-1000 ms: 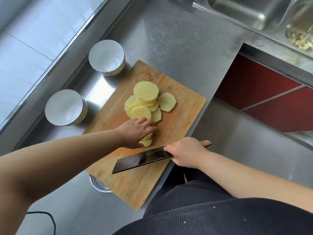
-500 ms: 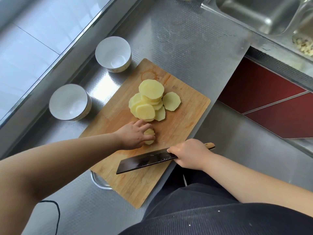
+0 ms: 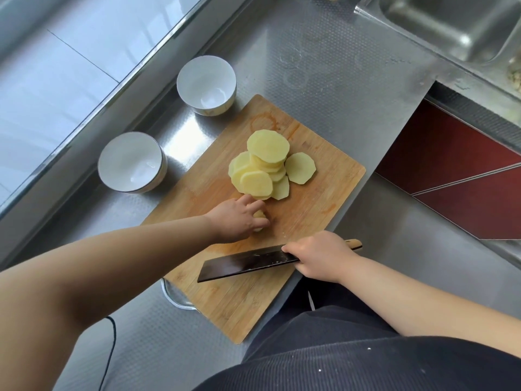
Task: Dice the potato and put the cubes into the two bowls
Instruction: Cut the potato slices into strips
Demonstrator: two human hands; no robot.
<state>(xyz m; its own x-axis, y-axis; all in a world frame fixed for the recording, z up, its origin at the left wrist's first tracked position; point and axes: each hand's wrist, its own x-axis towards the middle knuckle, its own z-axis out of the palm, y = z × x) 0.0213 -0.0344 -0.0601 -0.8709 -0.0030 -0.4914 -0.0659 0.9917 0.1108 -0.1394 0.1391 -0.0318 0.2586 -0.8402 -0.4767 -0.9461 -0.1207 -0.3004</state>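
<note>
Currently: two white bowls [image 3: 206,85] [image 3: 132,162], upper left, hold nothing. Potato slices [image 3: 265,165] piled mid-frame on cutting board [image 3: 225,300]. Left hand [image 3: 236,217] grips potato end piece [image 3: 260,221]; right hand [image 3: 321,256] grips cleaver [image 3: 248,265].

You have bare board [image 3: 318,193] right of the slices [image 3: 265,167]; the knife [image 3: 248,263] bars the near side, two bowls [image 3: 206,85] crowd the left edge.

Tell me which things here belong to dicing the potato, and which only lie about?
Job: potato slices, potato end piece under left hand, cleaver in right hand, cutting board, two bowls.
Idle: sink, black cable.
</note>
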